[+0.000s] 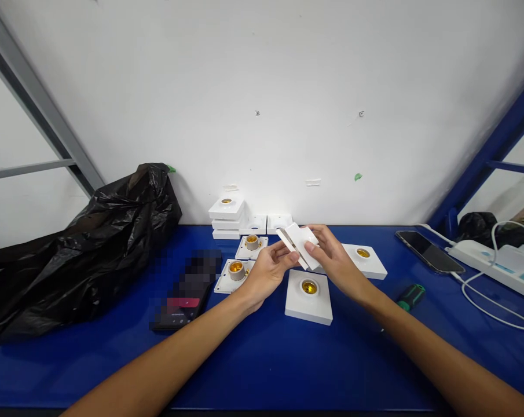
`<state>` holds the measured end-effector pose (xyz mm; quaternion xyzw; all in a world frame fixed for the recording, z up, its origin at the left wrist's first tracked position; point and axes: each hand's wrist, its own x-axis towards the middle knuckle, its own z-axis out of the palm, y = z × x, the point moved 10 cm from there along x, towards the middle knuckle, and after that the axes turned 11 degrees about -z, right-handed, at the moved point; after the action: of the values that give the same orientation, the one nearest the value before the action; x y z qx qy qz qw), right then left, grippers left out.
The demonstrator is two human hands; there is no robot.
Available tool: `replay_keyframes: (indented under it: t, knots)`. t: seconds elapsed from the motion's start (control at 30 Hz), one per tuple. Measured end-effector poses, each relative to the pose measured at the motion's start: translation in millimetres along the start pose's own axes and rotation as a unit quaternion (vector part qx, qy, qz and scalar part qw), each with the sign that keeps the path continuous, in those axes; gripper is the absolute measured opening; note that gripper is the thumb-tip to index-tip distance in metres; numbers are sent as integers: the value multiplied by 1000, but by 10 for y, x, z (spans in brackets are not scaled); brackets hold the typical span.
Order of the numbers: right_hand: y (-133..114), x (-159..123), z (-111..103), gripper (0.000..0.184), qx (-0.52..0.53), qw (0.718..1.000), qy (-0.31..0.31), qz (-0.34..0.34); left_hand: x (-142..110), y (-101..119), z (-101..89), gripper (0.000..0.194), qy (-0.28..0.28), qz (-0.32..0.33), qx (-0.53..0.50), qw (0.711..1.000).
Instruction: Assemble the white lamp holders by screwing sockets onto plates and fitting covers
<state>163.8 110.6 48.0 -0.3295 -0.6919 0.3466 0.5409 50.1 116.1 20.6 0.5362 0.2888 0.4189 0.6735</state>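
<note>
Both my hands hold a white square lamp-socket piece (300, 243) tilted in the air above the blue table (262, 359). My left hand (266, 272) grips its lower left edge with fingers closed. My right hand (333, 258) pinches it from the right side. It looks like two flat white parts held together at an angle. Directly below lies a white square lamp holder with a brass socket (309, 296).
More white lamp holders lie behind, some stacked (227, 217) by the wall, another at the right (366, 259). A black plastic bag (79, 255) fills the left. A dark phone (186, 301), a second phone (429, 251), a green-handled screwdriver (410, 295) and a white power strip (500, 263) lie around.
</note>
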Motion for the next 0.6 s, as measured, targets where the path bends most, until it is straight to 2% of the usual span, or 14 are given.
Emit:
replay_keyframes:
  t: [0.27,0.47,0.6]
  knots:
    - [-41,11,-20,33,-13,999,-6,-31,-7,8,7,59,0,-4,28,1000]
    - [-11,-15,-14,40,-45,998,-7,-32,-24,28,21,57,4,-17,10,1000]
    - [-1,-20,-15,42,-45,998,-14,-42,-29,50,54,57,-16,-16,-5,1000]
